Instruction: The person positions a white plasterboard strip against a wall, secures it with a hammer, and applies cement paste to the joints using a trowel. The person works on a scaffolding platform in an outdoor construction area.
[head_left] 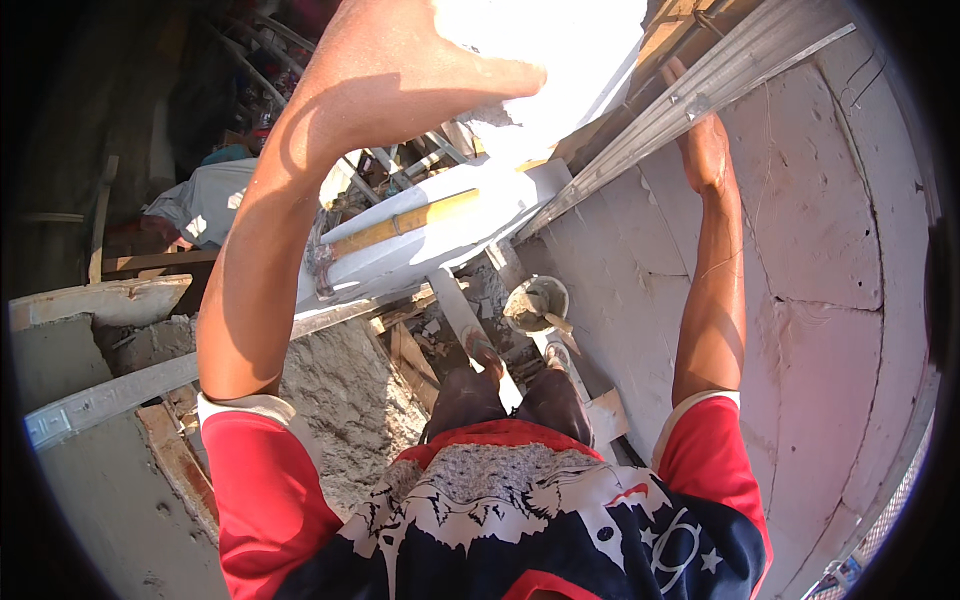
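My left hand [425, 75] is raised at the top. Its thumb stretches right across a glaring white surface [570, 70], with a grey, crumbly patch below it. The other fingers of that hand are out of view, so I cannot tell whether it grips anything. Up on the right, my right hand [707, 155] is at a long, ribbed metal strip [640, 140] that slants across the view. The strip hides the middle of this hand, and fingertips show past its far edge. The hand appears closed round the strip.
Below stands a bucket [537, 305] with grey mix and a wooden-handled tool, beside my feet on narrow boards. A cracked grey wall [810, 220] curves along the right. On the left are a long metal bar [130, 400], rough masonry [340, 410] and cluttered scraps with a pale sheet [205, 205].
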